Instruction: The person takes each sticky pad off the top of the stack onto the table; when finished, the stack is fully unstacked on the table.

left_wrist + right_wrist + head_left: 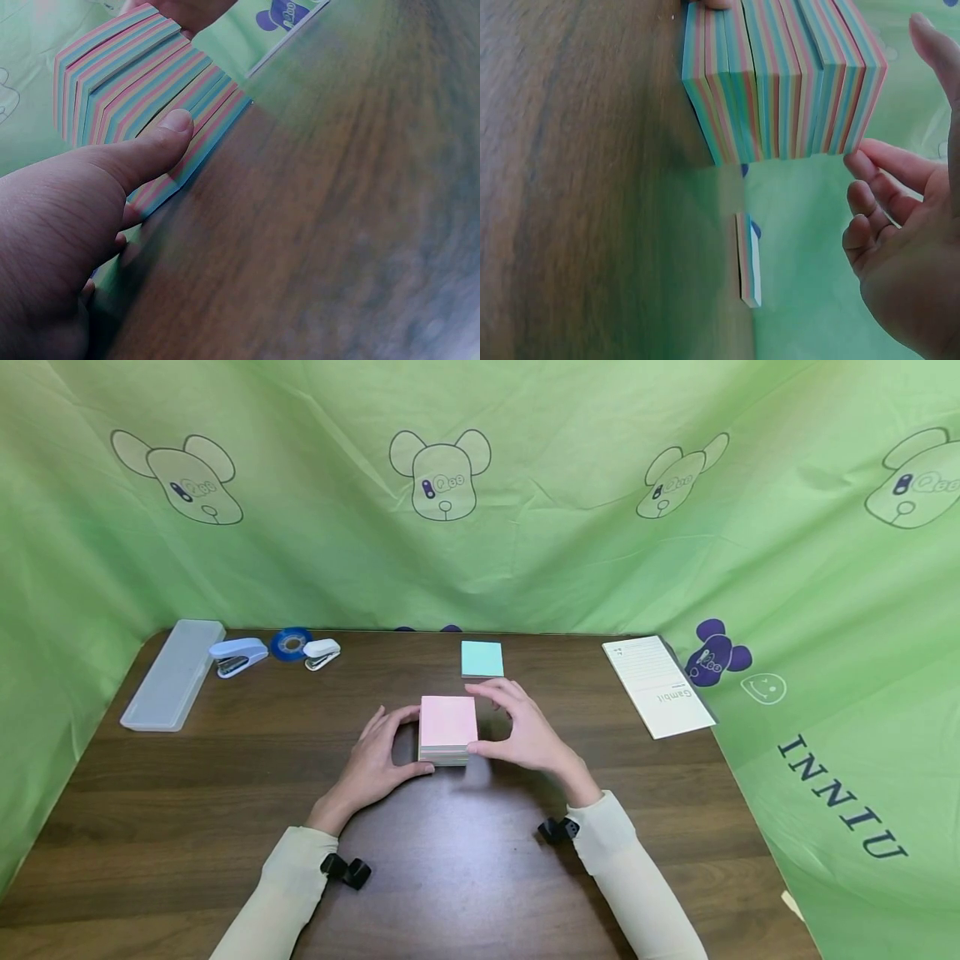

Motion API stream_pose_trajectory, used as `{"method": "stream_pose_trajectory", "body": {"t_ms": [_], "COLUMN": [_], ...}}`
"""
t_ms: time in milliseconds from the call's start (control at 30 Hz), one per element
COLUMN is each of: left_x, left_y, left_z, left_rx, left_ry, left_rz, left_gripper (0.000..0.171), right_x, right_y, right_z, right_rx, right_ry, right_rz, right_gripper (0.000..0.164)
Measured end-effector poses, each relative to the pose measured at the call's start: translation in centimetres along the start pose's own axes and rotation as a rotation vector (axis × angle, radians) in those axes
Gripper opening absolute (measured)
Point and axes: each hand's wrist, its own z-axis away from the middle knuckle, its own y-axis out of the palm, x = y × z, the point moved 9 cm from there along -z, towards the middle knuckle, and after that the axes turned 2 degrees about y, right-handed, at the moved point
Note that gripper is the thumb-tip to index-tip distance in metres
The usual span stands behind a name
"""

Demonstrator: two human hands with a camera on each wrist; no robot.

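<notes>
A thick square stack of paper note pads with a pink top sheet and pastel-striped edges [448,722] stands upright on the dark brown wood-grain surface [262,785], between the two hands. The left hand [375,764] has its grip clamped on the stack, thumb across the near side, fingers along the left. The right hand's [525,731] grip is apart, thumb and fingers spread around the right side; a fingertip reaches the top edge, though whether it actually touches is hard to tell. The stack's layers sit slightly out of line.

Behind it lies a thin turquoise square note pad [482,658]. Toward the far left are a translucent white oblong case [172,677], a light-blue stapler [238,653], a blue tape roll [279,645] and a small white stapler [321,650]. A white rectangular notepad marked "Gambit" [648,681] lies at the right, near a green printed cloth [525,560].
</notes>
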Motion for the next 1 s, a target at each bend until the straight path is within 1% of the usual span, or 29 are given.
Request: {"method": "stream_pose_trajectory", "body": {"t_ms": [133, 267, 433, 600, 833, 1000], "left_x": [0.0, 0.0, -0.1, 0.1, 0.1, 0.1], "left_y": [0.0, 0.0, 0.0, 0.0, 0.0, 0.1], "left_z": [0.0, 0.0, -0.1, 0.0, 0.0, 0.0], "left_rx": [0.000, 0.001, 0.000, -0.003, 0.000, 0.001], "left_ry": [-0.002, -0.002, -0.001, -0.002, -0.011, -0.010], "left_rz": [0.001, 0.001, -0.001, -0.003, -0.002, -0.002], "left_gripper": [0.095, 0.096, 0.095, 0.095, 0.095, 0.095], "right_x": [0.1, 0.0, 0.0, 0.1, 0.6, 0.6], "right_y": [0.5, 0.9, 1.0, 1.2, 1.2, 1.1], "right_z": [-0.2, -0.5, -0.6, -0.8, -1.0, -1.0], "right_rx": [0.026, 0.047, 0.053, 0.050, 0.042, 0.033], "right_ry": [0.024, 0.026, 0.021, 0.020, 0.018, 0.019], "right_rz": [0.016, 0.069, 0.105, 0.111, 0.116, 0.123], "right_gripper": [0.087, 0.092, 0.094, 0.092, 0.082, 0.078]}}
